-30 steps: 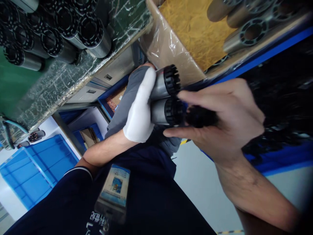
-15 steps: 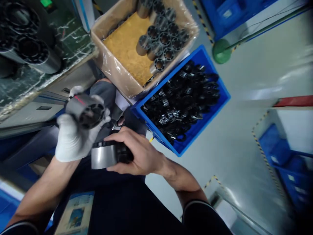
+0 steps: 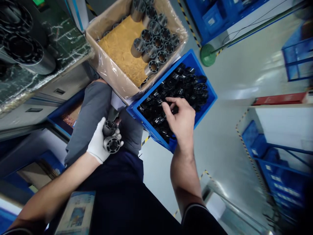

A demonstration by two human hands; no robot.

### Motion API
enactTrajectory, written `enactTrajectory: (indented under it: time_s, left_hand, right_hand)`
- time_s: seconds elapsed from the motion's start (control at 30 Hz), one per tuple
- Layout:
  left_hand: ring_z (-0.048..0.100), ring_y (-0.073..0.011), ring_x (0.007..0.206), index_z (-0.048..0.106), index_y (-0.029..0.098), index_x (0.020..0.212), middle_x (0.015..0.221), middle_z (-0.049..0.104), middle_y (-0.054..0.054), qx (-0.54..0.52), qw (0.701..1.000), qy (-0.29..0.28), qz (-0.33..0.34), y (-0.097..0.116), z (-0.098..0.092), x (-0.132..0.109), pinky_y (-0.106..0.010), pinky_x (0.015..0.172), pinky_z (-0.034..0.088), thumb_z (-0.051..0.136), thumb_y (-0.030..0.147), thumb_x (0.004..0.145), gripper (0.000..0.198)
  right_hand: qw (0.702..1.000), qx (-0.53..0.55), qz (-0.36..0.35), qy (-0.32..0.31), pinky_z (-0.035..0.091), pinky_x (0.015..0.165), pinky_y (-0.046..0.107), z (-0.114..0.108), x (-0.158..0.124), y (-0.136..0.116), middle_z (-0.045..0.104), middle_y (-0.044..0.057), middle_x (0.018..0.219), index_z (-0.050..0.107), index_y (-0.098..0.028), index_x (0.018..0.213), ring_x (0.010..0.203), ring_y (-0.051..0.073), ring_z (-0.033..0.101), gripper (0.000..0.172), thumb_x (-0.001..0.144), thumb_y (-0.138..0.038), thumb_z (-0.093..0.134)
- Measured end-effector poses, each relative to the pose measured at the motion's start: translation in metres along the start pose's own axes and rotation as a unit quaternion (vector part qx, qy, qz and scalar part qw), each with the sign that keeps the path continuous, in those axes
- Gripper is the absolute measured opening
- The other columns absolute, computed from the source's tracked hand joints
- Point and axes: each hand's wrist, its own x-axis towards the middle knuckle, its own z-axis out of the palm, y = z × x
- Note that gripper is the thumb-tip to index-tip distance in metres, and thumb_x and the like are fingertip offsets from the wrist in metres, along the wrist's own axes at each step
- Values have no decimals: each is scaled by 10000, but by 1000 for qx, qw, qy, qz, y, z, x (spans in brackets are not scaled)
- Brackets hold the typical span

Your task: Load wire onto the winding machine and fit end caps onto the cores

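My left hand (image 3: 99, 142), in a white glove, is closed around two slotted grey metal cylinders, held low over my lap. The upper cylinder (image 3: 110, 128) lies against the gloved palm and fingers. The lower cylinder (image 3: 112, 145) turns its slotted end with a round bore toward me. My bare right hand (image 3: 182, 119) is over the blue bin (image 3: 207, 112), its thumb and fingers curved and slightly apart at the shiny black slotted pieces (image 3: 186, 80). Whether the fingertips touch a piece cannot be made out.
A plastic-lined cardboard box (image 3: 107, 71) holds several upright metal cylinders (image 3: 157, 42) and a brown sheet (image 3: 119, 49). More cylinders (image 3: 39, 58) stand on the green worktop (image 3: 66, 42) at left. A green stand base (image 3: 207, 54) sits on the floor beyond the bin.
My right hand has let go of a metal cylinder and moved right, over the blue bin. My left hand has lowered toward my lap and now has two cylinders.
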Motion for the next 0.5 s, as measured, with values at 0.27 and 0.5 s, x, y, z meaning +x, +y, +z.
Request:
enactTrajectory:
  time_s: [0.27,0.5]
  left_hand:
    - [782,-259,701,668,171,1132,966,763,-111,128,987,-90,45,4,1,-7,-308,376,567,493,597,1124,460]
    - [710,-220,598,640,206,1143,748,705,-43,128,945,-231,191,7,-4,-20,-278,509,574,728,683,966,517]
  right_hand:
    - [1000,25,-18,8,596,1014,487,9,2,31,748,105,1151,800,-234,1013,1144,295,710,249,1003,-475,741]
    - [982,176,-20,61,636,794,377,0,-24,-4,783,77,1094,742,-254,995,963,249,770,189,939,-372,879]
